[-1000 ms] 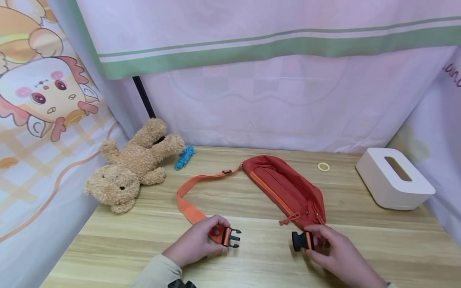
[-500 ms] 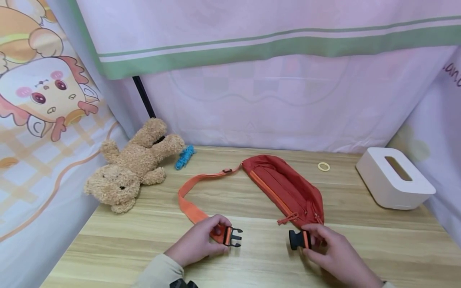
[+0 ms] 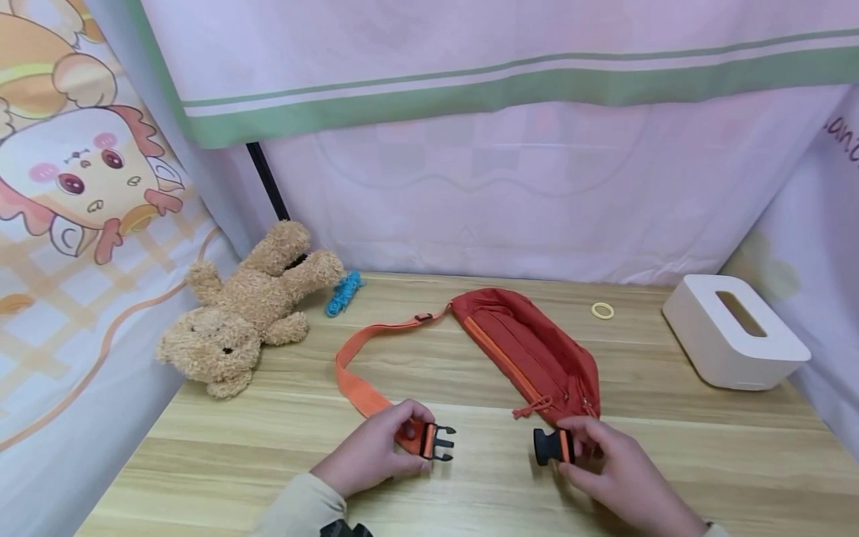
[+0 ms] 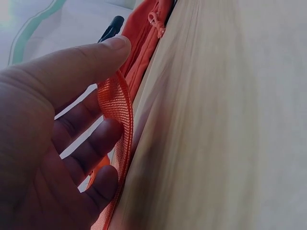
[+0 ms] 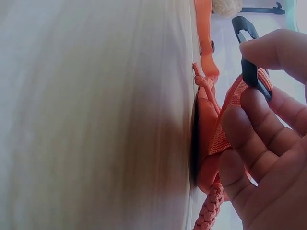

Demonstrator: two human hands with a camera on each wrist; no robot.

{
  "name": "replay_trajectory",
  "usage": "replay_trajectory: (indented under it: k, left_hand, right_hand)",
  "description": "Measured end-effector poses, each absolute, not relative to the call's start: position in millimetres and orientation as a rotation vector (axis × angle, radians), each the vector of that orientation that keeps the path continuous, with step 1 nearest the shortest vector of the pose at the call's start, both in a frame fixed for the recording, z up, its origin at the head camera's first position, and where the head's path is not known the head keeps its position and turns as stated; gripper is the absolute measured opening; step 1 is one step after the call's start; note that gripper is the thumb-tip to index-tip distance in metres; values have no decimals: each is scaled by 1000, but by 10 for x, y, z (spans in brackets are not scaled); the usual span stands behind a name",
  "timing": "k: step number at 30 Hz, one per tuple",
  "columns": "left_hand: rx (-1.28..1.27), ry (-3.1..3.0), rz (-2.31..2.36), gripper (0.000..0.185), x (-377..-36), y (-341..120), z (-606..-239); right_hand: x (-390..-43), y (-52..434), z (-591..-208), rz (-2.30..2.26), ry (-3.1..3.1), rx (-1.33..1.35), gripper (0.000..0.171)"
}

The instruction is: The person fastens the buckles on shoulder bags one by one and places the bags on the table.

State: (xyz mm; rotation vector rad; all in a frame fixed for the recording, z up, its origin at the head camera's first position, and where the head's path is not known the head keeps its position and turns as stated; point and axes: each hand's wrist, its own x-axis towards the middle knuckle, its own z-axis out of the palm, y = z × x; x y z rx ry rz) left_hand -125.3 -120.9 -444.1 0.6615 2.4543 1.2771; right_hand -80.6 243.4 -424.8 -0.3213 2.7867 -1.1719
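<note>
A red waist bag (image 3: 533,354) lies on the wooden table (image 3: 470,492), its orange strap (image 3: 359,391) looping to the left. My left hand (image 3: 376,451) pinches the strap end just behind the black pronged buckle half (image 3: 441,442). In the left wrist view the strap (image 4: 117,120) runs between thumb and fingers. My right hand (image 3: 614,466) pinches the black socket buckle half (image 3: 546,446) on the bag's short strap; in the right wrist view that buckle half (image 5: 249,62) sits between thumb and fingers. The two buckle halves face each other with a gap between them.
A tan plush bear (image 3: 244,309) lies at the back left beside a blue knitted bit (image 3: 344,292). A white tissue box (image 3: 734,332) stands at the right. A small yellow ring (image 3: 602,310) lies near the back. Cloth curtains enclose the table.
Both hands have crept toward each other along the table, so the gap between the two buckle halves is narrower. The bag has shifted slightly left with the right hand.
</note>
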Motion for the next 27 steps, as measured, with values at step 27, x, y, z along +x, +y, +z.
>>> replay_trajectory:
  k: [27]
  left_hand:
    - [652, 2435, 1310, 45, -1241, -1164, -4439]
  right_hand:
    - [-767, 2326, -4301, -1245, 2833, -432, 45]
